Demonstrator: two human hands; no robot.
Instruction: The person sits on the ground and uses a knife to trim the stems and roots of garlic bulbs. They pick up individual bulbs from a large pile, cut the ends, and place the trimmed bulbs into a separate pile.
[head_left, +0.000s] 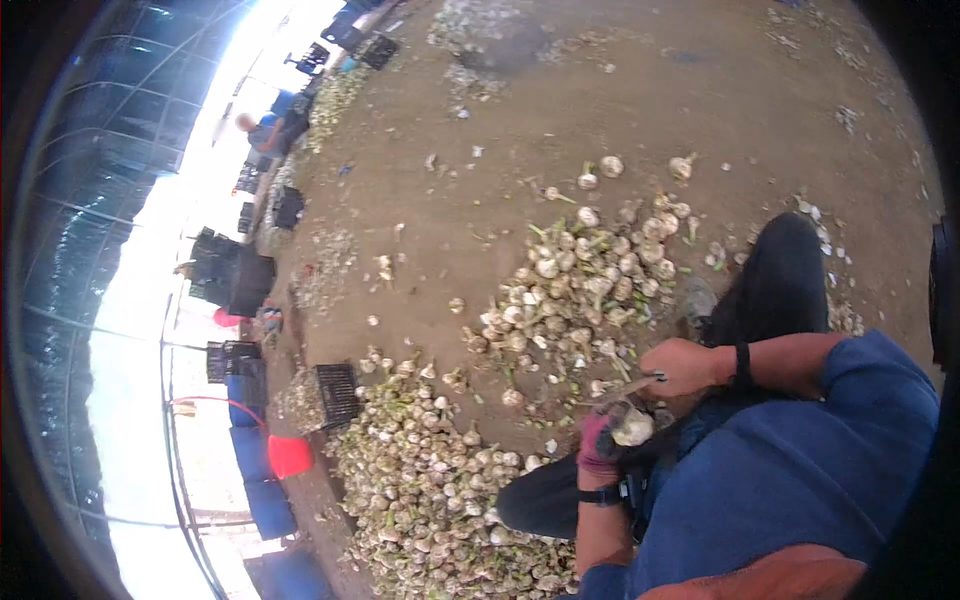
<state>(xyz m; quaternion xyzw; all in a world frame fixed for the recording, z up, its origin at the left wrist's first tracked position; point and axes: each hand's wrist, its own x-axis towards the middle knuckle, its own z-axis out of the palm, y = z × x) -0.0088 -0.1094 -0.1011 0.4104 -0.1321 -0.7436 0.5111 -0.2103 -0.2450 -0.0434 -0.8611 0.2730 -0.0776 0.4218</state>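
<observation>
Left hand (600,440): gloved, gripping garlic bulb (632,427).
Right hand (680,367): fist around knife (625,389), touching the bulb.
Near left: garlic heap (440,490).

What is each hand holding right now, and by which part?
The left hand cups a pale round garlic bulb around its body. The right hand grips a small knife by its handle, blade toward the bulb.

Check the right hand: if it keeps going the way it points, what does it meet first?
The right hand points toward picture-left, with a blade-like tool leading. First in that line looks like the heap of garlic bulbs on the dirt floor, though depth is unclear. The left hand holds a bulb just below.
</observation>
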